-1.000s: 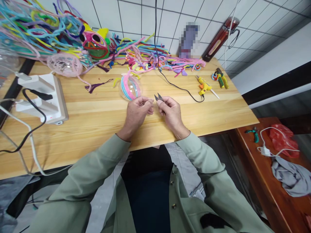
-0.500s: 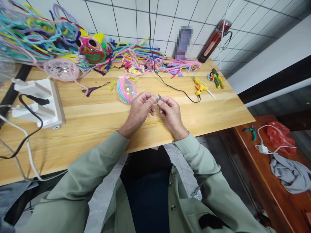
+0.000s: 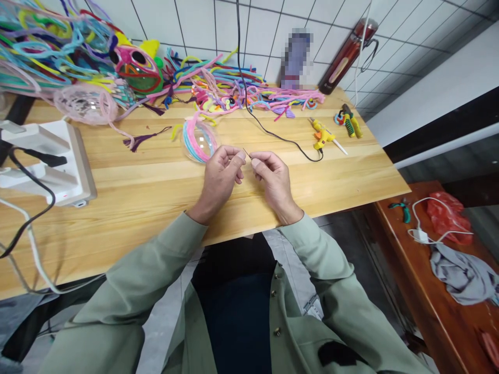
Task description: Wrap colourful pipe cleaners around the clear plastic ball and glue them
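Note:
Above the front half of the wooden table [image 3: 163, 192], my left hand [image 3: 223, 174] and my right hand [image 3: 273, 179] meet fingertip to fingertip, both pinched closed. Between them is a small thin dark piece [image 3: 247, 153], now seen almost edge-on; its right end is in my right hand. Whether the left fingers grip it too is hard to make out. Just behind my left hand sits a clear plastic ball [image 3: 206, 136] wrapped with pink and blue fuzzy stems [image 3: 192, 137].
Colourful pipe cleaners [image 3: 218, 78] line the wall, with a pink-and-green mask-like figure [image 3: 138, 70]. A yellow glue gun [image 3: 323, 136], pliers [image 3: 353, 122] and a red thermos [image 3: 346, 57] stand right. A power strip [image 3: 74, 161] is left; a black cord [image 3: 268, 136] crosses behind my hands.
The small dark piece has turned from showing a pointed grey face to a thin edge. My left hand has shifted slightly left. The view has moved a little.

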`<state>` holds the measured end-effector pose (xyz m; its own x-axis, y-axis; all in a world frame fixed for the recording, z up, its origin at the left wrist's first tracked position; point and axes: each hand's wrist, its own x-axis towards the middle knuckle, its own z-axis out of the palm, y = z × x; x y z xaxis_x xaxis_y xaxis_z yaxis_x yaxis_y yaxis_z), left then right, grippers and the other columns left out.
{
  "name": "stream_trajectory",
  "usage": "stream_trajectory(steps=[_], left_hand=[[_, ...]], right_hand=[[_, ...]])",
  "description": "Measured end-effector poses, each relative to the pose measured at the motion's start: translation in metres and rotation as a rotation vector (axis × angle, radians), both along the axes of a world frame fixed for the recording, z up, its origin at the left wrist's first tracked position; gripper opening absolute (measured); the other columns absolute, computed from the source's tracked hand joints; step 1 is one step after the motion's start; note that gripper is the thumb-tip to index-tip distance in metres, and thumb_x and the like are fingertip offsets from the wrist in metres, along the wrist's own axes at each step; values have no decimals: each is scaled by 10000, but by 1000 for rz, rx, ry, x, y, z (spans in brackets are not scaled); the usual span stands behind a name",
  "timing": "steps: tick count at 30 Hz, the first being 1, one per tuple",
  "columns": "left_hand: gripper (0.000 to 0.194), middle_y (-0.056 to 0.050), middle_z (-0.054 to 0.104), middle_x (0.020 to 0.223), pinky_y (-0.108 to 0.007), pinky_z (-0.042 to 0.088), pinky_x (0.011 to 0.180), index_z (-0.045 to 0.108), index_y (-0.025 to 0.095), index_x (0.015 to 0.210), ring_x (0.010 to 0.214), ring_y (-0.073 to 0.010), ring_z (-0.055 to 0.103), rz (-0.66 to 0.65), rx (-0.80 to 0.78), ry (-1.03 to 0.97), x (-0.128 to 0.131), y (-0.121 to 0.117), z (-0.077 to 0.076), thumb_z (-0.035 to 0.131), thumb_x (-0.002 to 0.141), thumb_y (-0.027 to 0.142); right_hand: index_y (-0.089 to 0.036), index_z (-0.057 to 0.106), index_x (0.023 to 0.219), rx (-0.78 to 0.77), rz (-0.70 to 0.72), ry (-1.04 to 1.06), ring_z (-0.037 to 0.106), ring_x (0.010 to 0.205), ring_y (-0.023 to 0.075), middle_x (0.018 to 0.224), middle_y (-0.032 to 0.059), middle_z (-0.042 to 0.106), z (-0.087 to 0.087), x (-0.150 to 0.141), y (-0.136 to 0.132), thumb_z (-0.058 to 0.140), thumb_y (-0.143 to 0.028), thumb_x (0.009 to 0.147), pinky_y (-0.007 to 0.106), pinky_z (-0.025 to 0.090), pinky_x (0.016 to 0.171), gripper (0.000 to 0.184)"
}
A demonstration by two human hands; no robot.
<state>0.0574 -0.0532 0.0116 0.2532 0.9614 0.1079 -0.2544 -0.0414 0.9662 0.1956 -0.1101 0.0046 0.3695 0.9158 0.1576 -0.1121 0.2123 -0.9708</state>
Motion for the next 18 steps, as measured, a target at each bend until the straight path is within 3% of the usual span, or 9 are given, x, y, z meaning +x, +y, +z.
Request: stream_trajectory(steps=[6, 12, 18], left_hand=[[143, 30, 709, 750, -198, 505, 496, 691, 210, 886, 527, -77, 577, -27, 3, 12, -4, -7, 8, 818, 900, 273], [283, 30, 715, 754, -209, 486, 485, 681, 209, 867, 513, -72, 572, -72, -26, -72, -7, -5, 10, 900, 808, 379], [295, 74, 598, 574, -216, 427, 480, 666, 221, 863, 475, -89, 531, -141, -93, -143, -7, -5, 10, 911, 766, 354]], right_hand=[[-263, 796, 1096, 23, -54, -115, 575, 775, 147, 876, -26, 691, 0, -2, -3, 950, -587, 884, 339, 556, 787, 417], [-267, 788, 1177, 28, -86, -232, 592, 813, 148, 1043, 12, 732, -1, -2, -6, 922, -593, 926, 351, 580, 827, 432], [-266, 808, 1191, 47, -25, -155, 656, 877, 161, 1067, 24, 766, -1, -2, -5, 950, -578, 888, 360, 612, 895, 458]])
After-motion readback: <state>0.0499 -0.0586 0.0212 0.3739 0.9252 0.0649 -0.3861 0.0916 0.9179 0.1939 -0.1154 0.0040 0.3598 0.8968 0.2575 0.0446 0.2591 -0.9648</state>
